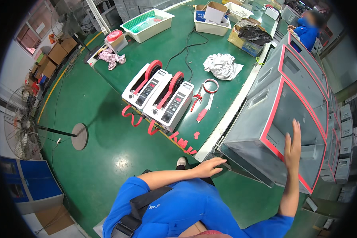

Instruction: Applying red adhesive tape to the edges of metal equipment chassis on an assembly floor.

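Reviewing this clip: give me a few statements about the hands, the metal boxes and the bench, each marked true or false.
1. The right hand rests open on the red-taped rim of the nearest grey metal box. True.
2. The left hand holds a roll of red tape. False: it is empty, by the box's lower corner.
3. Two white tape dispensers sit side by side on the green bench. True.
4. The loose red tape roll lies on the floor. False: it lies on the bench.

Across the frame's centre we see a green surface (170, 43) carrying two white tape dispensers (158, 95), a red tape roll (211, 85), crumpled silver foil (222, 65) and white bins (147, 24).
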Available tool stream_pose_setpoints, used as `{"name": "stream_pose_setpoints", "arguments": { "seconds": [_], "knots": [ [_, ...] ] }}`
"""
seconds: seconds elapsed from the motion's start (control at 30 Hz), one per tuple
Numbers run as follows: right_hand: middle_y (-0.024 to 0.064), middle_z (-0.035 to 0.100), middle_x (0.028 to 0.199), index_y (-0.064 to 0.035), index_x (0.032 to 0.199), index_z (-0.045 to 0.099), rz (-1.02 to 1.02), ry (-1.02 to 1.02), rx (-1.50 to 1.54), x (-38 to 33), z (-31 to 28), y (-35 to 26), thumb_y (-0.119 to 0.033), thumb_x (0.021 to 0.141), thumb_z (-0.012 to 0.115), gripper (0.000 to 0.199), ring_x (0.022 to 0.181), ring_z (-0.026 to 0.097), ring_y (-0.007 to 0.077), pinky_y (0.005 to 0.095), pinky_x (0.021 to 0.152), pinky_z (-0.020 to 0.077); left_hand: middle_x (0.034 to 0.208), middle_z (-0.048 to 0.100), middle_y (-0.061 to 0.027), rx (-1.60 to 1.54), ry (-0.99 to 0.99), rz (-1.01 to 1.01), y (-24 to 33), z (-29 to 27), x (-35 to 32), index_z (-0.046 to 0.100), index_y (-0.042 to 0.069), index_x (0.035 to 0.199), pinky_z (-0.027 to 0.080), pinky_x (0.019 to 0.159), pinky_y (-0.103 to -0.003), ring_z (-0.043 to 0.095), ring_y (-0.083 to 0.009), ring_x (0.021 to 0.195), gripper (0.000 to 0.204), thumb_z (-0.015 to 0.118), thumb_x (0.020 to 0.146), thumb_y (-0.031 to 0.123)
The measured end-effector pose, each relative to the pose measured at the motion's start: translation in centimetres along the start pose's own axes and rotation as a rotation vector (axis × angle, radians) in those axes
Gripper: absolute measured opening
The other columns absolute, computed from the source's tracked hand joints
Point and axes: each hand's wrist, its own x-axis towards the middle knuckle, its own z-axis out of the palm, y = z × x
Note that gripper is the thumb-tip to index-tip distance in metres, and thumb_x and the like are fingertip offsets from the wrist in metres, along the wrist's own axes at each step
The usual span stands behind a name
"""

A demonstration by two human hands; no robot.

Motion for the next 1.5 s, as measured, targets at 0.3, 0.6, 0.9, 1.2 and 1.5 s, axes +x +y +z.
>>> {"name": "stream_pose_setpoints", "arguments": {
  "seconds": [0.3,0.6,0.9,1.2,1.5],
  "knots": [
    [0.016,0.037,0.133,-0.0011,0.13,0.033,0.025,-0.135,-0.484,20.5,9.3,12.8,-0.037,0.087,0.046,0.057,0.127,0.027,0.0305,0.0414,0.102,0.0233,0.107,0.055,-0.0163,0.065,0.029,-0.295,-3.4,-2.1,-6.1,0.049,0.004,0.118,0.044,0.082,-0.034,0.056,-0.0276,0.096,0.038,0.053,0.084,0.019],
    [0.0138,0.034,0.136,-0.0008,0.129,0.036,0.029,-0.249,-0.757,22.5,10.3,11.5,-0.044,0.09,0.034,0.058,0.13,0.023,0.0268,0.0405,0.103,0.0212,0.093,0.056,-0.0146,0.001,0.184,-0.53,-6.5,-1.9,-8.9,0.049,0.006,0.118,0.046,0.073,-0.035,0.058,-0.0264,0.082,0.038,0.054,0.082,0.018],
    [0.0144,0.042,0.129,0.0,0.122,0.044,-0.105,-0.173,-0.867,22.2,10.1,10.3,-0.039,0.088,0.042,0.051,0.124,0.033,0.0278,0.0382,0.1,0.0278,0.099,0.057,-0.0138,0.052,0.106,-0.53,-7.8,-1.6,-8.0,0.049,0.009,0.118,0.046,0.077,-0.038,0.058,-0.0296,0.088,0.038,0.052,0.083,0.024],
    [0.0138,0.047,0.124,-0.0015,0.117,0.049,-0.141,-0.075,-0.839,21.7,10.6,9.3,-0.032,0.087,0.046,0.043,0.12,0.038,0.027,0.0367,0.097,0.0322,0.1,0.057,-0.0125,0.099,0.101,-0.546,-7.8,-1.8,-9.7,0.053,0.008,0.113,0.046,0.077,-0.038,0.057,-0.0292,0.089,0.034,0.052,0.083,0.024],
    [0.0146,0.042,0.129,-0.0008,0.124,0.043,-0.413,-0.033,-0.159,13.4,9.4,-6.6,-0.017,0.09,0.04,0.037,0.126,0.032,0.0276,0.0366,0.102,0.0246,0.105,0.056,-0.0123,-1.187,0.686,-0.384,-7.3,-4.6,-13.0,0.046,-0.001,0.119,0.043,0.085,-0.039,0.056,-0.0228,0.095,0.05,0.04,0.091,0.041]
  ]
}}
